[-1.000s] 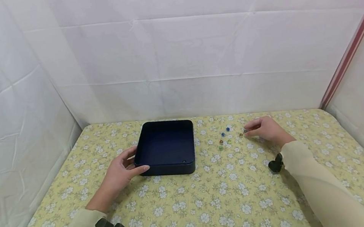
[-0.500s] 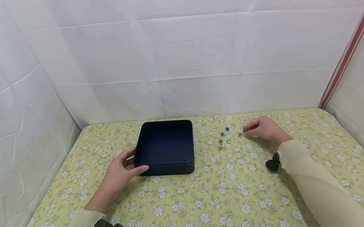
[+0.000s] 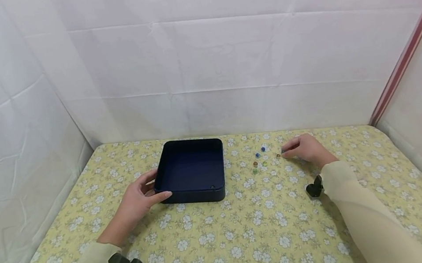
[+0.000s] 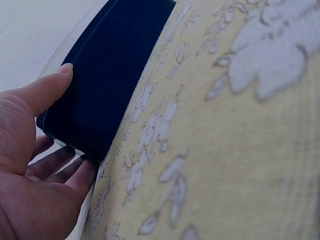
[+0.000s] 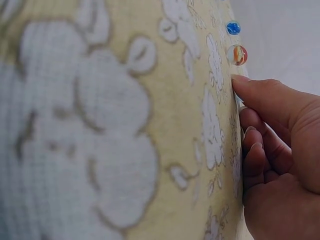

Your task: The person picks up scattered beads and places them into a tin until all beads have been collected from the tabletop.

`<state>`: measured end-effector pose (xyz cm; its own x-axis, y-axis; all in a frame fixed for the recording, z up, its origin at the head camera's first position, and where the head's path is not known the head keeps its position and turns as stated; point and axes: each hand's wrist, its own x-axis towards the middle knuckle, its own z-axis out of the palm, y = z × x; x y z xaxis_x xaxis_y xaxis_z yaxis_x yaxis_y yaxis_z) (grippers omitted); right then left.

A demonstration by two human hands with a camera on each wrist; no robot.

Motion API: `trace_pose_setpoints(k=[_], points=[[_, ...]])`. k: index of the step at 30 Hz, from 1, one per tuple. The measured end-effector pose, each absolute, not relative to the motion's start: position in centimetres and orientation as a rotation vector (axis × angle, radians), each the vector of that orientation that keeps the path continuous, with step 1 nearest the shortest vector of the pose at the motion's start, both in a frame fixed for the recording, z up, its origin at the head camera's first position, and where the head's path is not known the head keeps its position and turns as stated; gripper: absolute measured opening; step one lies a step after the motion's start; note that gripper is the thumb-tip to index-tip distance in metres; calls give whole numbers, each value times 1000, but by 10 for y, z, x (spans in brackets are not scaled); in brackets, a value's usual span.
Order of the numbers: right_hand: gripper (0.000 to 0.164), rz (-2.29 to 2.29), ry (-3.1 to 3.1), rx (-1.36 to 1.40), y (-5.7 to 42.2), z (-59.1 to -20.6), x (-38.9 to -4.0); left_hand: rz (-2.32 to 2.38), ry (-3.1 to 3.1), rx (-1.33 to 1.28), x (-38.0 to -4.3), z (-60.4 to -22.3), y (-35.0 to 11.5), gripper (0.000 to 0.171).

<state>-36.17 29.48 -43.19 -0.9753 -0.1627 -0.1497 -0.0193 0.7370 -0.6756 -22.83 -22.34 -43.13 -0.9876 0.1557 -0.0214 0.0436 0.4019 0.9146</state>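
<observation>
A dark navy square box (image 3: pixel 193 196) stands open-topped on the cloth, with one small marble (image 3: pixel 212 187) in its near right corner. My left hand (image 3: pixel 138 202) grips the box's near left corner, thumb on the front wall and fingers around the left side. To the right, my right hand (image 3: pixel 305 151) is down at the cloth, its thumb and index finger pinching a marble (image 5: pixel 239 100) that is mostly hidden. Just beside its fingertips lies an orange-swirled marble (image 5: pixel 237 55). Beyond that is a blue marble (image 5: pixel 233 27).
Between box and right hand lie several loose marbles, among them another blue marble (image 3: pixel 257 155), a brown marble (image 3: pixel 255 164) and a green marble (image 3: pixel 255 171). A yellow floral cloth (image 3: pixel 217 241) covers the table. White sheets (image 3: pixel 202 61) enclose its back and sides.
</observation>
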Motion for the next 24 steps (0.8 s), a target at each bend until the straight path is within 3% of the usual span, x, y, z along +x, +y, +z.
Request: trace_pose_setpoints(k=[24], points=[[36,-1071,2729,-111,296,-434,-363,1653,2535,188,-227,-429,-223,92]])
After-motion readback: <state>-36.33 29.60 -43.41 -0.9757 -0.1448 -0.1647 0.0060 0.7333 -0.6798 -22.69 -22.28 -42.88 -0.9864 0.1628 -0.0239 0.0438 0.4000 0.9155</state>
